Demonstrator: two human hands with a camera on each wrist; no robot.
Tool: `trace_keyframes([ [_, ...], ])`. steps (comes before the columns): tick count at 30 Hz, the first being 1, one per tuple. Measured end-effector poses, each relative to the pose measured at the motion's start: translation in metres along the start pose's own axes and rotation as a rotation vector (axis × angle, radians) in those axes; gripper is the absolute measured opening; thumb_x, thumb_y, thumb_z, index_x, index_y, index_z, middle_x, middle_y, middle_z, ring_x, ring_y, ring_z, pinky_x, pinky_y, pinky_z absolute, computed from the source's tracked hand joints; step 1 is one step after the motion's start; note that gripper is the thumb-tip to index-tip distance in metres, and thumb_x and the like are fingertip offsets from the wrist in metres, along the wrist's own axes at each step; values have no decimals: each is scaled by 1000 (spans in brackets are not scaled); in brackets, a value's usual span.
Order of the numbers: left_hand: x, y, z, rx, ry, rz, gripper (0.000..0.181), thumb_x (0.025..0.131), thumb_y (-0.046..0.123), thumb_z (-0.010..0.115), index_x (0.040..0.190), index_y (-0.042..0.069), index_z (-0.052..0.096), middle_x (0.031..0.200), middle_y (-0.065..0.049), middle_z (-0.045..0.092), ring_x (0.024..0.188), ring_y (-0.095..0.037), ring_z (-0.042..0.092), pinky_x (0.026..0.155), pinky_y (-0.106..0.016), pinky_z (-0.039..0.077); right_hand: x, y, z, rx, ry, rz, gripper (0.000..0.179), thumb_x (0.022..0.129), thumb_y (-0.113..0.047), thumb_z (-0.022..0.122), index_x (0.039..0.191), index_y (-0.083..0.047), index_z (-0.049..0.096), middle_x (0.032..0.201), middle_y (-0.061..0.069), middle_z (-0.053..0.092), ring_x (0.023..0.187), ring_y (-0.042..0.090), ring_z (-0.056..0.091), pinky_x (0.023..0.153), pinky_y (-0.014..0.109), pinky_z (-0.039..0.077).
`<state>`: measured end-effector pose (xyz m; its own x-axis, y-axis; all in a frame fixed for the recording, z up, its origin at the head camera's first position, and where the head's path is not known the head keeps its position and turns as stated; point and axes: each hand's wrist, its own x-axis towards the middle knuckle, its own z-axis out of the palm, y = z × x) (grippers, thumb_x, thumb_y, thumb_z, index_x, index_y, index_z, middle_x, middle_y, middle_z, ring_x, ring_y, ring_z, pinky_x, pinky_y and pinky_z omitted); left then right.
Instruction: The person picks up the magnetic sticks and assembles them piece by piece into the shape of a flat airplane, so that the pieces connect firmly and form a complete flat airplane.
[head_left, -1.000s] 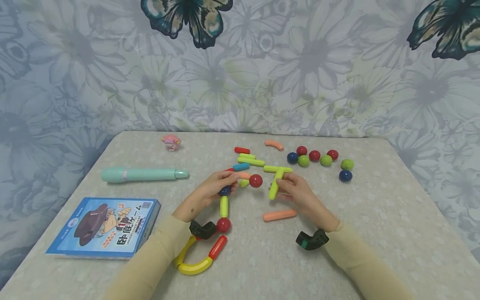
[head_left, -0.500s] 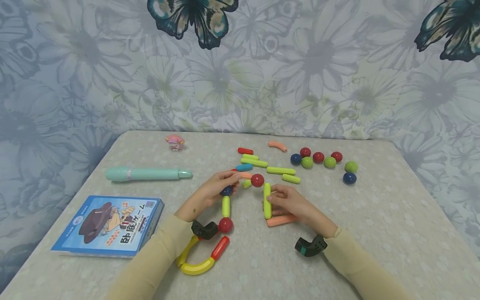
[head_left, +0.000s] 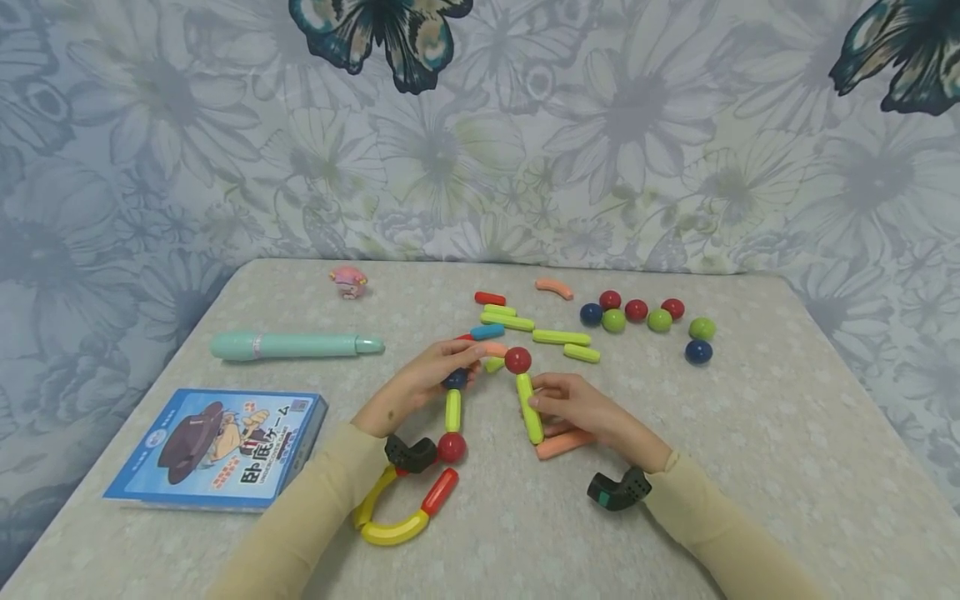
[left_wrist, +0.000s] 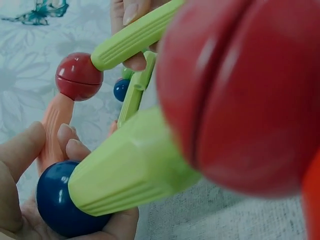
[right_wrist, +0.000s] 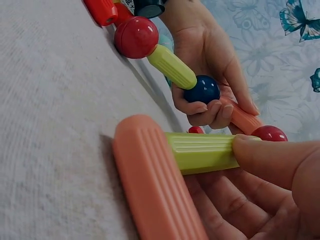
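Observation:
My left hand (head_left: 426, 379) pinches a curved orange toy rod (left_wrist: 56, 125), and its fingers curl about a dark blue ball (left_wrist: 55, 197) at the rod's near end. On the rod's other end sits a red ball (head_left: 517, 360). From the blue ball a short lime rod (head_left: 453, 411) runs to another red ball (head_left: 452, 447), near a ring of yellow and red rods (head_left: 395, 532). Between thumb and fingers my right hand (head_left: 588, 410) holds a long lime rod (head_left: 529, 408), its far end touching the upper red ball. A straight orange rod (head_left: 564, 444) lies under that hand.
Loose lime rods (head_left: 561, 337), red and blue rods and a curved orange rod (head_left: 554, 288) lie farther back. Several balls (head_left: 636, 311) are grouped back right. On the left are a blue game box (head_left: 217, 446), a mint tube-shaped object (head_left: 296, 346) and a pink figurine (head_left: 348, 282).
My right hand brought the long lime rod left and toward me, leaving a shorter one on the table. The rod's far end now meets the red ball. My left hand stayed nearly still.

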<state>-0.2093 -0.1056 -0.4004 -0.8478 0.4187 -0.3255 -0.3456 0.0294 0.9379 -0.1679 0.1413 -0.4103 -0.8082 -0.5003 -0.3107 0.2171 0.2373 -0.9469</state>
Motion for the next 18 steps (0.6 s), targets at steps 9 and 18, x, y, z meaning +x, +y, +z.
trace_keyframes([
  [9,-2,0,5,212,5,75,38,96,28,54,123,2,58,102,-7,58,96,-21,51,84,-33,39,-2,1,-1,38,-7,14,40,97,-10,51,130,12,43,105,16,63,91,21,62,72,36,53],
  [18,-54,2,21,806,149,327,38,89,20,65,125,8,59,121,-6,56,109,-25,51,91,-46,41,-10,5,3,-95,119,37,41,95,-16,55,126,9,48,99,10,66,71,15,57,53,25,48],
])
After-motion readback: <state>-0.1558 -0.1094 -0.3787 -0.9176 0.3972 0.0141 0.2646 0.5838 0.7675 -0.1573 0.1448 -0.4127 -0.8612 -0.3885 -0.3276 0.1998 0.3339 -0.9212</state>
